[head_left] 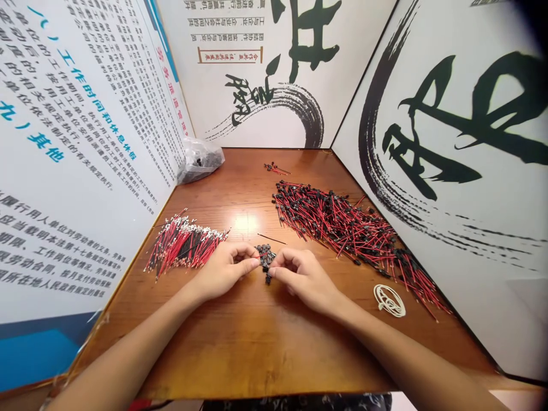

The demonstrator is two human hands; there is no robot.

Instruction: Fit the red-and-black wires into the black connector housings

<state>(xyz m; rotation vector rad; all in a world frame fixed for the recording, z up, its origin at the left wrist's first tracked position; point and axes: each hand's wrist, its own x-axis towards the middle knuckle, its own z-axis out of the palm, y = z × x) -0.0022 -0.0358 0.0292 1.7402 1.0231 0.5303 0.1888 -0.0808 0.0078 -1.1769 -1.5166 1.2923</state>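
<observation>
Over the wooden table, the left hand and right hand come in from the bottom corners, wrists low, fingers curled and nearly touching right above a little heap of black connectors, can't really tell if either's pinching one.

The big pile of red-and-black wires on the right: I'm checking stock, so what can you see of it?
The pile of wire leads is a loose, tangled heap of red and black insulated wires, many ending in small black plastic connectors. It lies flat, spreading diagonally across the wooden table beside the right wall panel.
</observation>
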